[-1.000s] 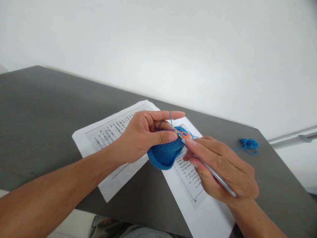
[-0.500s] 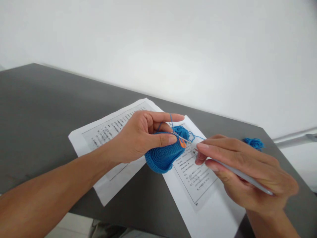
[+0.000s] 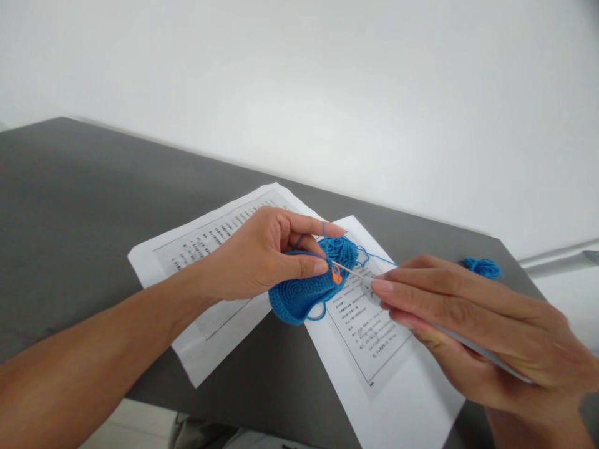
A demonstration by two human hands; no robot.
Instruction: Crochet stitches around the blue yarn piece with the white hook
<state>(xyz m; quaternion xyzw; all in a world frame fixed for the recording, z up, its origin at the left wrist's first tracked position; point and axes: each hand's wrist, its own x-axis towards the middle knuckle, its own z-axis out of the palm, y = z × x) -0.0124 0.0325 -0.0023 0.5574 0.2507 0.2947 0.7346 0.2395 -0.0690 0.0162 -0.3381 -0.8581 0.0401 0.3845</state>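
My left hand point(image 3: 276, 255) pinches the upper edge of a blue crochet piece point(image 3: 299, 296) between thumb and fingers. Its index finger points out to the right with blue yarn looped around it. An orange stitch marker point(image 3: 336, 274) hangs from the right side of the piece. My right hand point(image 3: 472, 324) grips a crochet hook point(image 3: 477, 349) like a pen, its thin metal tip at the work's edge beside my left thumb. Behind the piece lies a bunch of loose blue yarn point(image 3: 344, 249), and a strand runs from it toward my right hand.
Two printed sheets lie under my hands, a left sheet point(image 3: 187, 349) and a right sheet point(image 3: 402, 386), on a dark grey table point(image 3: 116, 181). A second blue yarn bundle point(image 3: 483, 268) sits near the table's right edge. A white wall point(image 3: 299, 93) rises behind.
My right hand and the hook have drawn back slightly to the right and down. The crochet piece has shifted a little left, and a yarn loop now shows below its right side.
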